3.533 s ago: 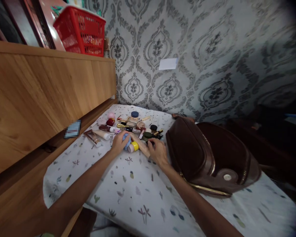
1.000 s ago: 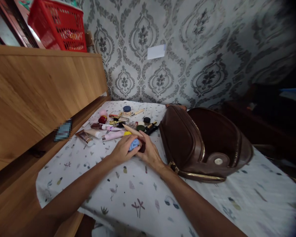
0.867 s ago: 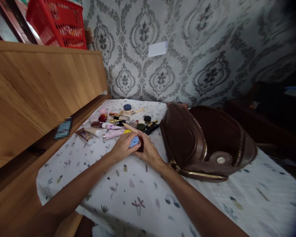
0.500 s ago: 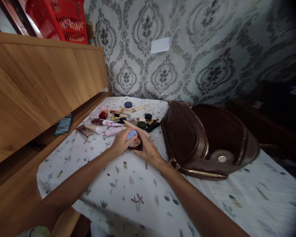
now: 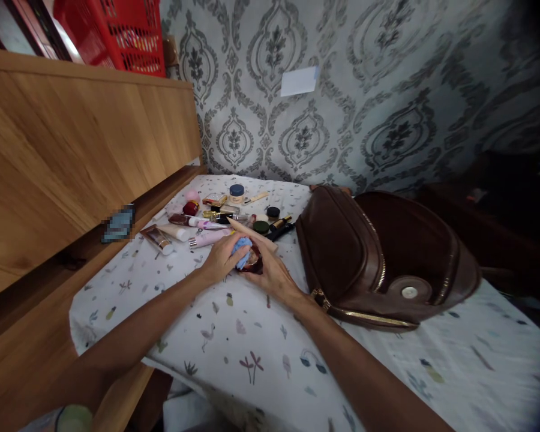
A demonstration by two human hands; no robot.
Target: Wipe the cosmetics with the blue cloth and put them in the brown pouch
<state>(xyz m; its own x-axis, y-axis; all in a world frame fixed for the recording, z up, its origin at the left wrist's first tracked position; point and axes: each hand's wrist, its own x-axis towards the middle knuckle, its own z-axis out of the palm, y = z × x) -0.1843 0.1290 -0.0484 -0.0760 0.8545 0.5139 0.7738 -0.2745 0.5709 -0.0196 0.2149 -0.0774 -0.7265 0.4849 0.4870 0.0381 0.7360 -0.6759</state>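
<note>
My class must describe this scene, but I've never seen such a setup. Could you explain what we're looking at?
There is no machine: these are a person's bare hands, seen by a camera worn on the head, looking forward and down. The left hand holds a crumpled light-blue cloth against a shiny dark-red object, which the right hand grips; its exact kind is unclear. On the white printed tablecloth lie cosmetics, including a brown squeeze tube and a round jar with a dark-blue lid. To the right sits a dark-brown, leather-like bag with gold zips, gaping open.
</note>
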